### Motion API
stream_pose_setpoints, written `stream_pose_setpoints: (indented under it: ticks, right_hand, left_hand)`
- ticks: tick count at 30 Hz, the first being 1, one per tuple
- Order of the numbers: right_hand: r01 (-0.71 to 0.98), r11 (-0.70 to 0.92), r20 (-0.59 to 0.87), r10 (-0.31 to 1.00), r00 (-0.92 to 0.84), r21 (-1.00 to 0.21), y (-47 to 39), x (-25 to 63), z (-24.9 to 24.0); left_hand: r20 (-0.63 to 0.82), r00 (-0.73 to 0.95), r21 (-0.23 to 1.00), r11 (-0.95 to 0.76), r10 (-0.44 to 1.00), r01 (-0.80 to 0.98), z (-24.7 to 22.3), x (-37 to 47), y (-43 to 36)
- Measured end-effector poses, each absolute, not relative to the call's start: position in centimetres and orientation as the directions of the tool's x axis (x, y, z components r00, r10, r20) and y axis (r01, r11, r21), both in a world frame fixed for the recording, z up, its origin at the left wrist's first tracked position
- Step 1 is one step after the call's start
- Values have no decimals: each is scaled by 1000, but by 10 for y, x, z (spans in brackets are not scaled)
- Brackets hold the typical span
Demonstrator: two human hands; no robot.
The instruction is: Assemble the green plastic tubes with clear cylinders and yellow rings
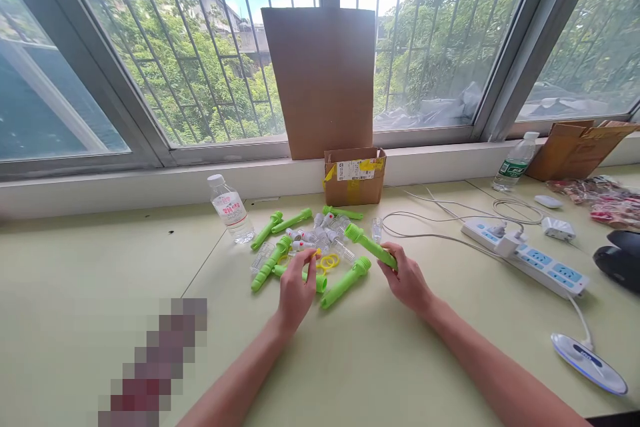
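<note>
Bare forearms [240, 367] lowest, over the pale green tabletop [350, 373], well in front of the small brown cardboard box with yellow tape [355, 180]. Holds, with the right hand [407, 280] wrapped around its lower end, a bright green threaded plastic tube [370, 245], raised in front of the box and slightly to its right, threaded end toward the box. Narrows the left hand [297, 283], in front of the box and to its left, to a pinch on a small yellow piece [317, 253], its shape too small to tell.

Between box and hands, loosely heaped: other green plastic tubes [271, 265], thin yellow plastic rings [329, 261], clear and whitish plastic parts [303, 246]. Just in front of the box's right side, a small clear plastic cup [377, 229]. Left of the box, a clear plastic bottle with pink-and-white label [231, 209]; to its right, a long white power strip with blue sockets [535, 260]. Behind the box, a tall brown cardboard sheet [325, 80], upright.
</note>
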State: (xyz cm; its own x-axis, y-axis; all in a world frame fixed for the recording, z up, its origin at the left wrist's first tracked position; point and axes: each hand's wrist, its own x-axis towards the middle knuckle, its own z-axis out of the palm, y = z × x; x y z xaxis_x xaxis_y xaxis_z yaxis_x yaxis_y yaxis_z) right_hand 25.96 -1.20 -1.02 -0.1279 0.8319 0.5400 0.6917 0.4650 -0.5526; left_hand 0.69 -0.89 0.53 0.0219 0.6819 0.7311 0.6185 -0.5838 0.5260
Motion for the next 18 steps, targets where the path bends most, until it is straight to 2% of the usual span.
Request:
stream_pose_setpoints:
  ticks: [5,13,18]
  right_hand:
    - [646,590,575,772,-273,-485,-13,258,-9]
    - [679,599,563,762,-320,-425,-15,257,-8]
    - [685,600,551,764,-337,-413,-16,257,-8]
  left_hand:
    - [751,15,490,-572,661,658,6,5,-8]
    - [792,97,410,-642,603,648,9,4,-12]
    - [758,114,482,-670,642,564,9,5,-13]
